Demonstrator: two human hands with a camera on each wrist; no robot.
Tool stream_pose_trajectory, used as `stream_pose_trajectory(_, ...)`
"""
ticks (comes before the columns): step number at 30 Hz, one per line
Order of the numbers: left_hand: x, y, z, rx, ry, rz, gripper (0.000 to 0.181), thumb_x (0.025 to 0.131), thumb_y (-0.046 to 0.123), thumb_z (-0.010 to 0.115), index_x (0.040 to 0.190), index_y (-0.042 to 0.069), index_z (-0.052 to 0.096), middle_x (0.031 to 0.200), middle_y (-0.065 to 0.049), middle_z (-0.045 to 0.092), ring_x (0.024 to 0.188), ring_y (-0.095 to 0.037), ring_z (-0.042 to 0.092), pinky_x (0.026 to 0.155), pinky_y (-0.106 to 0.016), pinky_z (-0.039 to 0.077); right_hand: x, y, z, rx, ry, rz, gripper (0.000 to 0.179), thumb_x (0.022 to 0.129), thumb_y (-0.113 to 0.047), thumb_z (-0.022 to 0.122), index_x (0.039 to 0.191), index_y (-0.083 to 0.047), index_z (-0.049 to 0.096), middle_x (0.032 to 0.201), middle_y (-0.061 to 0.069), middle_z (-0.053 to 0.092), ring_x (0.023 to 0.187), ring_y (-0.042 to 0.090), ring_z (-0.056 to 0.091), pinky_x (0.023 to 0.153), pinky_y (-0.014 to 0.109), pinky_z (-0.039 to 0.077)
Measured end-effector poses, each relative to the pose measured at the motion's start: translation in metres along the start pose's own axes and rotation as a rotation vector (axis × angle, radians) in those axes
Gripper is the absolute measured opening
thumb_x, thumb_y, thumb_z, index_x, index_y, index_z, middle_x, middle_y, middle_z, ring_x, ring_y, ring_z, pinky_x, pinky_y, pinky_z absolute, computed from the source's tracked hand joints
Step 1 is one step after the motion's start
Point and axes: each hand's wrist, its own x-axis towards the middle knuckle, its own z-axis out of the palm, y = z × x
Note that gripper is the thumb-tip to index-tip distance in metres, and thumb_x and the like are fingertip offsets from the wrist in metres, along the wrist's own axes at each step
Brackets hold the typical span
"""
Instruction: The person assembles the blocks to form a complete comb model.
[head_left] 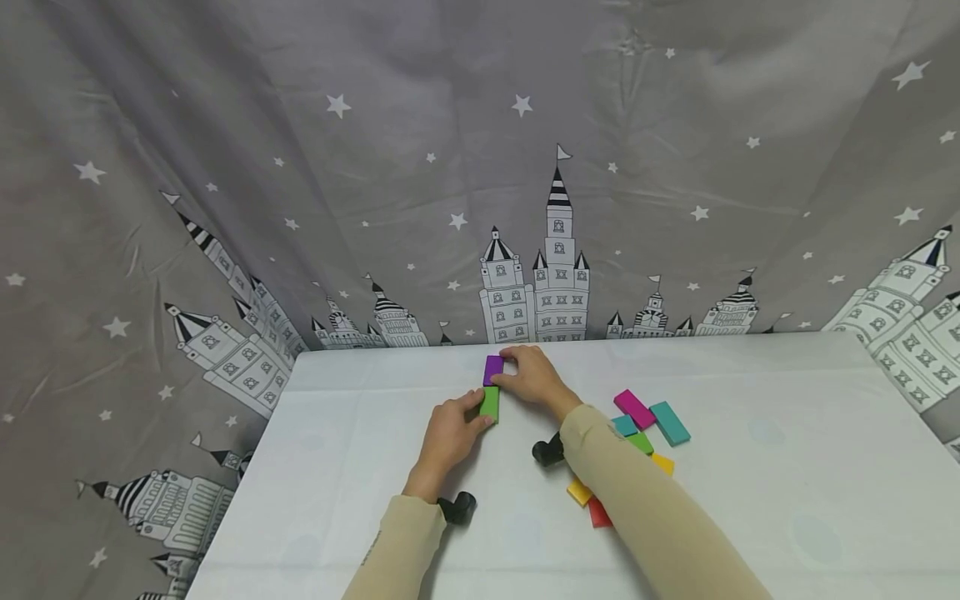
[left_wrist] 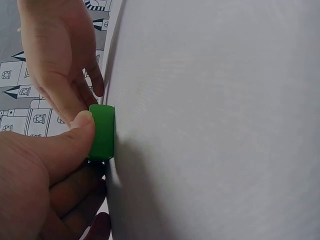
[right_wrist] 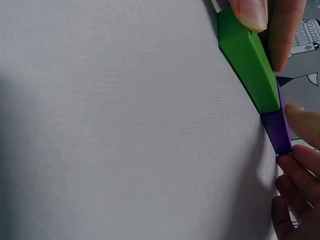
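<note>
A green block [head_left: 490,405] and a purple block [head_left: 492,368] lie end to end on the white table, their short ends touching in the right wrist view. My left hand [head_left: 447,435] pinches the green block between thumb and fingers at its near part. At the far end, my right hand [head_left: 534,379] holds the purple block [right_wrist: 277,131], with the thumb at its side and a finger at its far edge. In the left wrist view the green block [left_wrist: 102,132] hides the purple one.
Right of the hands lies a loose group of blocks: magenta [head_left: 634,409], teal [head_left: 670,423], yellow [head_left: 580,492] and red [head_left: 599,512] among them. My right sleeve [head_left: 645,500] covers part of the group. A grey curtain [head_left: 420,167] printed with castles hangs behind the table [head_left: 337,467].
</note>
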Motion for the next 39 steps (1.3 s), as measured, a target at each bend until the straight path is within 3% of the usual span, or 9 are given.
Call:
stream_pose_trajectory(23, 0.001, -0.003, 0.002, -0.003, 0.018, 0.022, 0.049, 0.090, 0.019, 0.076, 0.134, 0.003, 0.063, 0.135, -0.020, 0.060, 0.126, -0.041, 0.057, 0.110, -0.053, 0.042, 0.001, 0.001, 0.001, -0.038, -0.019, -0.028, 0.051, 0.089, -0.024, 0.077, 0.134, -0.003, 0.063, 0.136, 0.012, 0.064, 0.125, 0.033, 0.053, 0.111, 0.045, 0.041)
stream_pose_trajectory(34, 0.000, -0.003, 0.001, -0.007, 0.024, 0.023, 0.049, 0.089, 0.018, 0.077, 0.134, 0.002, 0.063, 0.135, -0.019, 0.061, 0.126, -0.041, 0.056, 0.110, -0.054, 0.042, 0.000, 0.005, 0.004, 0.004, 0.000, -0.040, 0.054, 0.090, -0.025, 0.076, 0.136, -0.001, 0.060, 0.133, 0.013, 0.065, 0.126, 0.033, 0.053, 0.113, 0.045, 0.039)
stream_pose_trajectory(39, 0.000, -0.004, 0.001, -0.008, 0.007, 0.013, 0.050, 0.090, 0.020, 0.076, 0.135, 0.003, 0.063, 0.135, -0.018, 0.062, 0.126, -0.041, 0.057, 0.110, -0.054, 0.043, -0.004, 0.009, -0.007, 0.031, 0.011, -0.018, 0.051, 0.093, -0.026, 0.070, 0.136, 0.000, 0.060, 0.133, 0.014, 0.064, 0.130, 0.034, 0.053, 0.116, 0.045, 0.037)
